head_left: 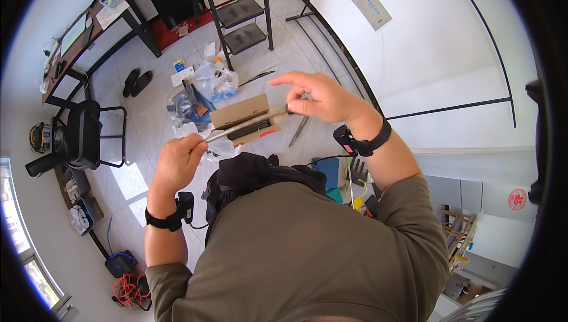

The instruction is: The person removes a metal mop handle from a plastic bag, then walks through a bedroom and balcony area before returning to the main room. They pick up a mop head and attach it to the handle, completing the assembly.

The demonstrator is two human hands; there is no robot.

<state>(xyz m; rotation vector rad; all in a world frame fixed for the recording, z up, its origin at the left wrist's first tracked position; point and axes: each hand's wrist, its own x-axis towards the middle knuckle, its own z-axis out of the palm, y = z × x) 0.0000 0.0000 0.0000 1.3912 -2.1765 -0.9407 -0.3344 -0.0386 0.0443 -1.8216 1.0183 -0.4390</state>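
Note:
A thin, greyish metal rod (239, 125) slants across in front of me, rising to the right. My left hand (180, 159) is closed in a pinch round its near left end. At the other end, which looks dark, my right hand (322, 98) has its thumb and bent fingers closed on the tip, while the index finger points out to the left. Below the rod an open cardboard box (239, 110) lies on the floor with dark, narrow pieces (255, 127) inside; their kind is too small to tell. Both wrists carry black straps with small devices.
Plastic bags (216, 79) and packaging lie beyond the box. A black stepladder (239, 11) stands behind them. To the left are a black chair (83, 135), a desk (74, 55) and slippers (137, 82). Gloves (358, 171) and tools lie near my right side, beside a white panel (449, 44).

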